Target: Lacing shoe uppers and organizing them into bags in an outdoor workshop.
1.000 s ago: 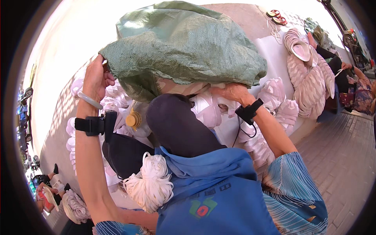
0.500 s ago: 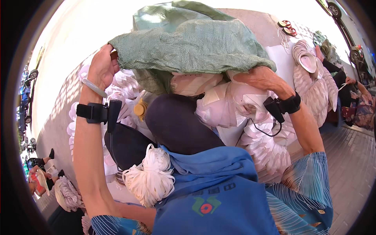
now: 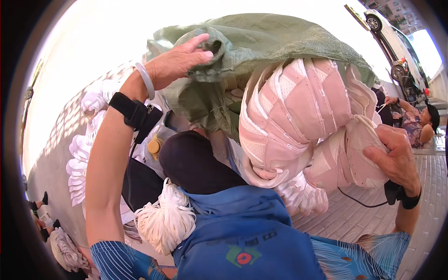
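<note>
A green woven sack [image 3: 298, 35] spreads across the far side, its mouth facing me. My left hand [image 3: 179, 60] lies against the bunched sack rim, its fingers stretched out and apart. My right hand [image 3: 394, 154] is closed on the end of a bundle of pink and white shoe uppers [image 3: 298, 107], nested one in another. The bundle bends in a thick curve, and its far part lies under the sack's edge. Inside the dark sack mouth, some pale pieces [image 3: 237, 92] show only in part.
A hank of white cord [image 3: 165, 217] rests by my blue apron [image 3: 247, 233]. Near my dark-clad knee is a container with a yellow cap [image 3: 155, 147]. More stacked uppers [image 3: 79, 172] lie at left. A person [image 3: 413, 121] sits at right, before a parked white car [image 3: 396, 42].
My right hand has left the sack rim and moved right and nearer, onto the bundle of shoe uppers. The bundle now shows much more. My left hand has moved right along the sack, fingers now outstretched.
</note>
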Demonstrator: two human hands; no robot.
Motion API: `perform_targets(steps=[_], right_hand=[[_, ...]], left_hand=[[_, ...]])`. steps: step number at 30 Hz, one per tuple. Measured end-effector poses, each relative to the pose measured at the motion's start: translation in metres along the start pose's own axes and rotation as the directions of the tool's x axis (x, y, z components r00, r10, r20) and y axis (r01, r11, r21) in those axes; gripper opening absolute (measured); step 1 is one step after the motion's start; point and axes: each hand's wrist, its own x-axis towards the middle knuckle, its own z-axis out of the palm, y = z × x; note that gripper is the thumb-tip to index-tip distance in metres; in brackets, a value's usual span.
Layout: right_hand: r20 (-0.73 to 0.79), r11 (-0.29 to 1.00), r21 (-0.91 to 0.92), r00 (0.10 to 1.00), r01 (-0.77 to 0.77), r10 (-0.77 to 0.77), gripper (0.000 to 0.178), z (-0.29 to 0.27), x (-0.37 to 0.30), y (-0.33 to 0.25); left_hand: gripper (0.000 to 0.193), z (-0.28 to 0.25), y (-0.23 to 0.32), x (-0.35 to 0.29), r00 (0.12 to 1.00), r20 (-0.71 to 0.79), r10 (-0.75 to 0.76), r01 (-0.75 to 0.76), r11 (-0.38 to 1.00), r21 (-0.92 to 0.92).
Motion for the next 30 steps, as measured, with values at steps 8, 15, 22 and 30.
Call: perform_targets(steps=[8,15,22,30], right_hand=[[0.126,0.987,-0.074,0.983,0.144,-0.134,0.024,0.036,-0.013,-0.001],[-0.068,0.996,0.016,0.994,0.087,-0.086,0.020,-0.007,-0.018,-0.004],[-0.438,0.849,0.525,0.875,0.064,0.205,0.032,-0.018,-0.038,-0.032],[-0.527,0.502,0.711,0.846,0.492,-0.081,0.026,-0.003,0.011,-0.095]], left_hand=[[0.060,-0.022,-0.030,-0.049,0.985,0.080,-0.152,0.160,0.982,-0.100],[0.049,-0.061,-0.072,-0.197,0.952,-0.139,-0.273,0.219,0.923,-0.315],[0.045,-0.047,-0.111,-0.291,0.911,-0.302,-0.283,0.127,0.885,-0.447],[0.043,0.048,-0.121,-0.345,0.952,0.040,-0.303,0.289,0.935,0.206]])
